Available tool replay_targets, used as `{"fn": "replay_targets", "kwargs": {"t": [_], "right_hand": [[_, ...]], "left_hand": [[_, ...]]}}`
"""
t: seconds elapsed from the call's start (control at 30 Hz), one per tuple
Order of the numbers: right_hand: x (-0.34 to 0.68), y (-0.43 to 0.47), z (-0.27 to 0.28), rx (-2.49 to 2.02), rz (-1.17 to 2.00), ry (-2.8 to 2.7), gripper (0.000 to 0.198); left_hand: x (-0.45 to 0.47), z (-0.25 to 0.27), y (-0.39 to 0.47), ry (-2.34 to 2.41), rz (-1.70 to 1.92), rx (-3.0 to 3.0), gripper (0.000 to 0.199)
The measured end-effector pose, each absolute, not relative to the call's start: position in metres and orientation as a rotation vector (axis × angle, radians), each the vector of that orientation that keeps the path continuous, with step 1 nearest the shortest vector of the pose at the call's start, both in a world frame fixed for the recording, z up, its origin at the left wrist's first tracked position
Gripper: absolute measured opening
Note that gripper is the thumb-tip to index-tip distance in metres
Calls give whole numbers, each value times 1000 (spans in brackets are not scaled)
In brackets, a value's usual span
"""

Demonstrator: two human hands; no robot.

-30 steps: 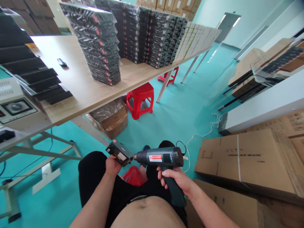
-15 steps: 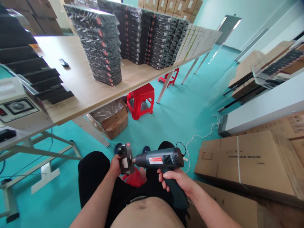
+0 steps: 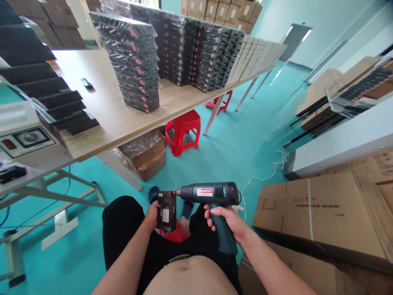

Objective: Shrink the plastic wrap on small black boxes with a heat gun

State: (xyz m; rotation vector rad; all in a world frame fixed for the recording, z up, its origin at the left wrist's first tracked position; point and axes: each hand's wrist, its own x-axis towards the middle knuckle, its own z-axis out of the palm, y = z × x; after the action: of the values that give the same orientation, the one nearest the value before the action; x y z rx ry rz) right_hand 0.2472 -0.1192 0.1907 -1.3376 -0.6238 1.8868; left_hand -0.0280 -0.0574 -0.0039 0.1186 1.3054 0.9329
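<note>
My left hand (image 3: 152, 216) grips a small black retail box (image 3: 166, 211) by its left edge, with a pale label on the face turned up. In my right hand (image 3: 225, 218) is a dark green heat gun (image 3: 211, 193), held by its handle. Its metal nozzle points left at the top right corner of the box; whether the two touch I cannot tell. Both are held over my lap, between my knees. Below the box lies something red, partly hidden by it.
Shrink-wrapped black boxes (image 3: 135, 65) stand in stacks on the wooden table (image 3: 113, 127). A machine with a dial (image 3: 29, 137) is at the left. Red stools (image 3: 184, 127) and an open carton (image 3: 150, 153) sit by the table. Large cartons (image 3: 307, 209) stand right; a white cord (image 3: 258, 178) crosses the floor.
My left hand has turned the box so its broad face shows more. The heat gun has risen slightly, and its nozzle now points at the box's top corner rather than its side.
</note>
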Motion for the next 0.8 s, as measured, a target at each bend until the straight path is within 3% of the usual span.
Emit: {"fn": "replay_targets", "kwargs": {"t": [0.43, 0.67, 0.8], "right_hand": [[240, -112, 195, -1334, 1914, -756, 27], [266, -141, 180, -1510, 2052, -942, 28], [272, -145, 178, -1528, 1939, -836, 28]], "left_hand": [[-30, 0, -60, 1296, 884, 269, 6], [-29, 13, -57, 1318, 1053, 531, 38], [-26, 23, -55, 1377, 1123, 732, 36]]}}
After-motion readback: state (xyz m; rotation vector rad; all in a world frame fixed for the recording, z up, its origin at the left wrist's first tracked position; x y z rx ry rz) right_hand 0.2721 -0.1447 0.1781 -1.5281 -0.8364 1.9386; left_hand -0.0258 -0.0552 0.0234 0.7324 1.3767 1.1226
